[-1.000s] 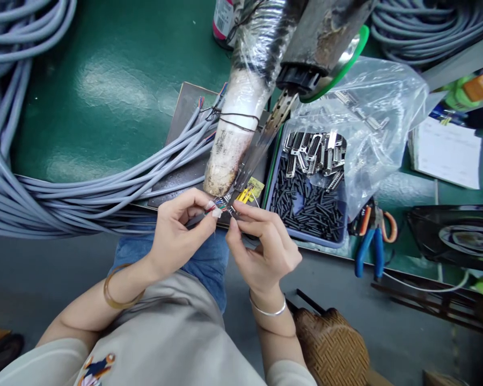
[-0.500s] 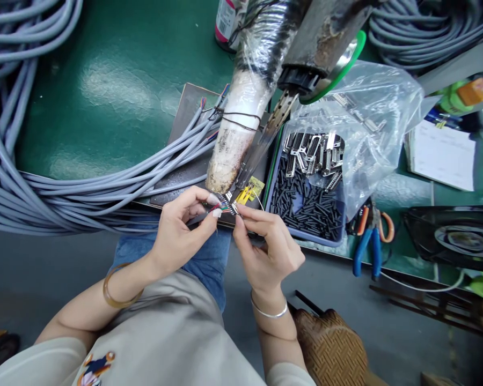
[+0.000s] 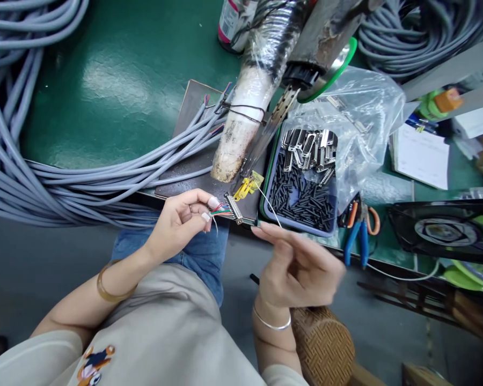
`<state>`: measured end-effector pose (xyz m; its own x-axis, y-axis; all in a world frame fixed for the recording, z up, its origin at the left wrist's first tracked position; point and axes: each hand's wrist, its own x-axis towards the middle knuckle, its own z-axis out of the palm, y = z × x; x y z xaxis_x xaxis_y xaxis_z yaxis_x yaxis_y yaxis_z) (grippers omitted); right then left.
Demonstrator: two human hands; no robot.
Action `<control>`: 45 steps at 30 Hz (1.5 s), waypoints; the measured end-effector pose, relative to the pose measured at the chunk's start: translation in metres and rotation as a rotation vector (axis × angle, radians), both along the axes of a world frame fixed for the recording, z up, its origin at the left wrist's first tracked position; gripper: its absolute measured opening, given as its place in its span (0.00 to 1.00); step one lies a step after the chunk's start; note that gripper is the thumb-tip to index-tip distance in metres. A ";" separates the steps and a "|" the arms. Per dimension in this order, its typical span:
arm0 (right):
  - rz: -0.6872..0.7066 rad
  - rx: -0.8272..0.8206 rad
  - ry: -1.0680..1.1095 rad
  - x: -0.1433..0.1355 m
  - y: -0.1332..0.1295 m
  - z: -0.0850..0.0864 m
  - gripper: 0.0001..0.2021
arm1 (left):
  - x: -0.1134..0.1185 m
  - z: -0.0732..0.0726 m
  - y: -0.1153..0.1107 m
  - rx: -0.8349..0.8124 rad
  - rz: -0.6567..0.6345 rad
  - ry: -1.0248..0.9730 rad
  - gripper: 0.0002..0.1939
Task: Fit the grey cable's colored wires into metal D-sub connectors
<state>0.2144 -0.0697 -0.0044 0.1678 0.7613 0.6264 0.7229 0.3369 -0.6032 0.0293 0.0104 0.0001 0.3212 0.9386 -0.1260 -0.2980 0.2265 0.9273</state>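
Observation:
My left hand (image 3: 182,219) is closed in a pinch on thin coloured wires (image 3: 220,213). These run to a small metal multi-pin connector (image 3: 235,209), which sticks out past the fingertips over the board's front edge. My right hand (image 3: 300,262), slightly blurred, is apart from the connector, to its right. Its index finger reaches left, the thumb is bent beneath, and nothing plain shows between them. A thin white wire (image 3: 269,202) runs from a yellow clip (image 3: 246,187) to behind this hand. Just above the connector is a soldering iron (image 3: 261,142), its tip pointing down.
Grey cables (image 3: 132,177) lie across a dark board (image 3: 177,185), beneath a wrapped tube (image 3: 233,139). A blue tray (image 3: 265,212) holds black sleeves and connectors, beside a plastic bag (image 3: 362,112). Pliers (image 3: 358,241), paper (image 3: 421,155), a bottle (image 3: 233,24) and a woven stool (image 3: 326,348) are around.
My right hand has let go of the connector area and moved right and down, its index finger straightening. My left hand still holds the wires, and more of the connector shows.

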 end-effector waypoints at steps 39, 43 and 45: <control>0.053 0.058 -0.077 -0.018 0.046 0.009 0.11 | 0.021 0.020 0.014 0.160 0.196 0.150 0.08; 0.048 0.059 -0.095 -0.018 0.046 0.006 0.10 | 0.022 0.020 0.014 0.129 0.175 0.173 0.10; 0.052 0.050 -0.097 -0.017 0.046 0.006 0.11 | 0.023 0.020 0.014 0.127 0.179 0.173 0.10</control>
<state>0.1971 -0.0236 0.0012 0.0651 0.7349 0.6750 0.7579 0.4036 -0.5125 0.0525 0.0243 0.0197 0.1325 0.9903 -0.0423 -0.1578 0.0632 0.9854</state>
